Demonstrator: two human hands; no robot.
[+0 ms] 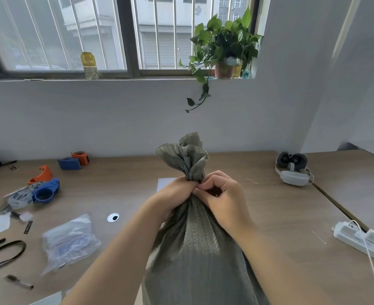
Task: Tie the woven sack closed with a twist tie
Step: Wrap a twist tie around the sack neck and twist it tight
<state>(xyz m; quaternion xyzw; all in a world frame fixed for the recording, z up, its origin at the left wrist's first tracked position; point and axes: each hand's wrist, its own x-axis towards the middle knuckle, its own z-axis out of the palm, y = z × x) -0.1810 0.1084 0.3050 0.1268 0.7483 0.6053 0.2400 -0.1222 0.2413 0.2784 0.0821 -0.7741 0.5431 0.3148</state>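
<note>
Left hand (174, 190) is clenching the sack (195, 249) neck; right hand (222, 195), at 3 o'clock, is pinching there; tie unseen. Keep gathers tight while twisting.

Coarse matt woven sack (195, 245) (grey-green), smooth wood-look table (280, 205); glossy plastic bag (69, 241)

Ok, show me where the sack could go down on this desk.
Bare wood lies between the sack and the headset, down to the power strip. The left is crowded: tape dispensers, plastic bag, strap.
</note>
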